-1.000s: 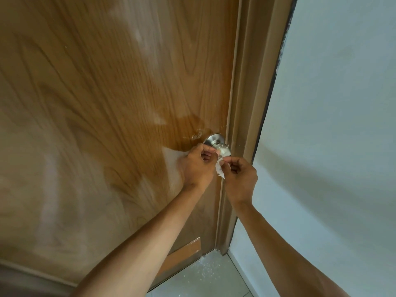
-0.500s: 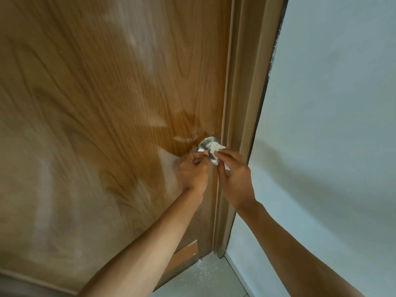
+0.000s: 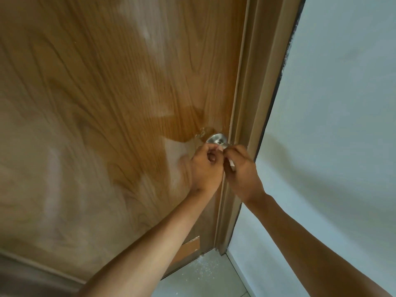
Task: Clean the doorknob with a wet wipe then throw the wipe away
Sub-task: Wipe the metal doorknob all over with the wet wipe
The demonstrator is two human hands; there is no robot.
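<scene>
Doorknob (image 3: pixel 216 139), brushed metal, sits at the right edge of the wooden door (image 3: pixel 107 103), beside the frame (image 3: pixel 246 125); only its round plate and a bit of the knob show past my fingers. My left hand (image 3: pixel 204 166) is curled at the knob, and my right hand (image 3: pixel 242 168) is curled just beside it, touching. A small strip of white wet wipe (image 3: pixel 231 166) shows in my right hand's grip, another scrap (image 3: pixel 220 147) by my left fingertips. No container is in view.
</scene>
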